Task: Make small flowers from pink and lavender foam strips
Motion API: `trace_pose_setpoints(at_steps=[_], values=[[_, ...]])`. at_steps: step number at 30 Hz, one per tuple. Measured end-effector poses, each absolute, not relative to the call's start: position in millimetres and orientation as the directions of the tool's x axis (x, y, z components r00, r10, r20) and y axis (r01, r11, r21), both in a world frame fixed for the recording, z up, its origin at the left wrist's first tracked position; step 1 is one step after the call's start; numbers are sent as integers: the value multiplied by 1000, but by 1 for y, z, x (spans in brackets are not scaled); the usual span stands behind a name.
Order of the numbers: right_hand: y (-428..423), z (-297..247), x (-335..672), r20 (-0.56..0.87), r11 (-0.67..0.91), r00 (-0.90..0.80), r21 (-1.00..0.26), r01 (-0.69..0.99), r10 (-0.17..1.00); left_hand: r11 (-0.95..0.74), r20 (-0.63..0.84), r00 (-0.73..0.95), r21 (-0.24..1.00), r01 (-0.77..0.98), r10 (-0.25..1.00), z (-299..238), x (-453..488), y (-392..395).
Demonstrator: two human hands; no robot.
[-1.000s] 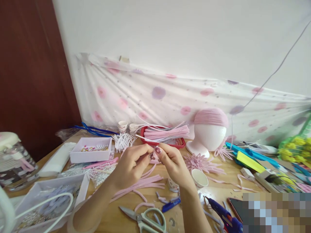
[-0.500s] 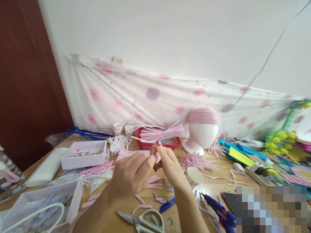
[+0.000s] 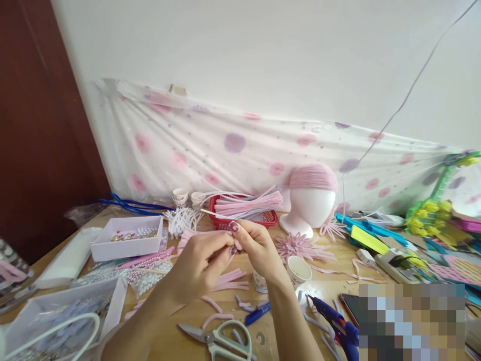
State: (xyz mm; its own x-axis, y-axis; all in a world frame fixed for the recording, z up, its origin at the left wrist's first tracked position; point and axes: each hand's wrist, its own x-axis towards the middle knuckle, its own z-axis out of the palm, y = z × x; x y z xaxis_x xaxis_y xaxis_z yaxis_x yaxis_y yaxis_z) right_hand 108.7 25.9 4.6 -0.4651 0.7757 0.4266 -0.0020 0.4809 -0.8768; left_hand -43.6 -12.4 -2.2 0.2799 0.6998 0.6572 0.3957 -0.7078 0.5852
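My left hand (image 3: 201,263) and my right hand (image 3: 257,248) meet above the middle of the wooden table (image 3: 334,286). Both pinch a small pink foam piece (image 3: 237,245) between thumbs and fingertips; most of it is hidden by the fingers. Loose pink foam strips (image 3: 229,278) lie on the table just under the hands. Scissors with pale green handles (image 3: 221,338) rest near my forearms at the front edge.
A red basket of pink strips (image 3: 246,208), a white foam head with pink strips (image 3: 313,200), a pink foam flower (image 3: 300,246), a paper cup (image 3: 298,271), a blue glue gun (image 3: 336,323), white bead trays (image 3: 128,238) and colourful craft items (image 3: 432,220) at right crowd the table.
The view has drifted slightly left and up. Both hands stay together on the pink piece, with the fingers shifting around it and the hands moving a little lower.
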Motion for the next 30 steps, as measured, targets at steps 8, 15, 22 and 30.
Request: trace_pose_setpoints(at_steps=[8,15,22,30], values=[[14,16,120,616,801,-637,-598,5,464,428,-134,790,887,-173,598,-8,-46,-3],[12,13,124,521,564,-369,-825,13,770,-335,405,282,904,-266,870,-2,-45,-14],[2,18,116,510,592,-427,-803,75,746,-549,536,261,836,-28,803,-3,-44,-15],[11,18,119,563,652,-404,-748,121,721,-681,750,26,585,441,661,1,-47,-16]])
